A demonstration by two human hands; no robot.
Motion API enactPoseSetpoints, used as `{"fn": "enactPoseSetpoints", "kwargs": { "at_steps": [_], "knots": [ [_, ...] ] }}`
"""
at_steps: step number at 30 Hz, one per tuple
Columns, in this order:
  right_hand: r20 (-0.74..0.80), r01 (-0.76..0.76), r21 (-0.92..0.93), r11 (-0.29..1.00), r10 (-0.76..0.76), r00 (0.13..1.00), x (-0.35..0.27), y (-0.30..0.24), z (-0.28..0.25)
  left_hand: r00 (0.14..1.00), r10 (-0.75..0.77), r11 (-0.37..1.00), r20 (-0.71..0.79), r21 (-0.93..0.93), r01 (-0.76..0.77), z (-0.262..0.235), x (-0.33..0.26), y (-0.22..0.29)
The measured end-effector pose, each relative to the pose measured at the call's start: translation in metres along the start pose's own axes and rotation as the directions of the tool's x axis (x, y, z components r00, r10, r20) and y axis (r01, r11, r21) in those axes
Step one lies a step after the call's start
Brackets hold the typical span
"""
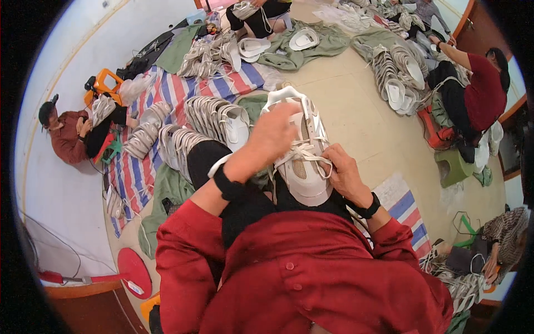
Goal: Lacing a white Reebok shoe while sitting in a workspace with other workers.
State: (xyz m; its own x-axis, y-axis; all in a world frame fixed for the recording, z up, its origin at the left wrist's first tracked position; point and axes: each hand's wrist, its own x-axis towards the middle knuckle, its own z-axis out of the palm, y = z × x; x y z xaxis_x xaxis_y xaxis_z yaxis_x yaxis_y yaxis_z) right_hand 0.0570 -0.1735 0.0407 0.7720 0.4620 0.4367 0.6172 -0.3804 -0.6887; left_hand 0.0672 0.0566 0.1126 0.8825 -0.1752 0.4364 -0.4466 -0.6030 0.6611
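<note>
A beige and white sneaker (308,181) rests on my lap, its toe toward me and its opening away. Pale shoelaces (303,153) cross its front in loose loops. My left hand (272,133) is over the sneaker's upper left side, fingers curled and slightly blurred; what they pinch is hidden. At the right side of the toe, my right hand (342,170) is closed with a lace loop at its fingertips. Dark bands circle both my wrists, and a white ring-like strip (218,165) lies around the left one.
Rows of similar shoes (214,119) stand left of my knees on a striped sheet (167,92). More shoes (397,78) lie at the far right. Several people sit around, one in dark red (484,83) near a green stool (453,167). A red round base (134,273) stands lower left.
</note>
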Motion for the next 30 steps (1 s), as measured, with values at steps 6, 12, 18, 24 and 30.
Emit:
{"fn": "enactPoseSetpoints", "kwargs": {
  "at_steps": [6, 12, 18, 24, 30],
  "knots": [
    [0.158, -0.302, 0.294, 0.907, 0.266, 0.951, 0.006, 0.02, -0.005, 0.906, -0.314, 0.934, 0.285, -0.079, 0.349, -0.016, -0.04, -0.032],
    [0.279, -0.38, 0.405, 0.832, 0.284, 0.917, 0.011, 0.027, 0.007, 0.74, -0.412, 0.699, 0.532, -0.337, 0.631, -0.036, -0.067, -0.036],
    [0.305, -0.374, 0.383, 0.845, 0.266, 0.914, 0.014, 0.02, 0.002, 0.847, -0.526, 0.279, 0.075, -0.926, 0.255, -0.062, -0.061, -0.031],
    [0.342, -0.451, 0.395, 0.801, 0.328, 0.881, 0.014, 0.018, -0.004, 0.865, 0.134, 0.647, 0.484, -0.703, 0.294, -0.037, -0.073, 0.073],
    [0.33, -0.431, 0.442, 0.787, 0.305, 0.894, 0.013, 0.024, -0.003, 0.714, 0.126, 0.989, 0.689, -0.141, -0.038, -0.021, -0.116, 0.05]
  ]
}}
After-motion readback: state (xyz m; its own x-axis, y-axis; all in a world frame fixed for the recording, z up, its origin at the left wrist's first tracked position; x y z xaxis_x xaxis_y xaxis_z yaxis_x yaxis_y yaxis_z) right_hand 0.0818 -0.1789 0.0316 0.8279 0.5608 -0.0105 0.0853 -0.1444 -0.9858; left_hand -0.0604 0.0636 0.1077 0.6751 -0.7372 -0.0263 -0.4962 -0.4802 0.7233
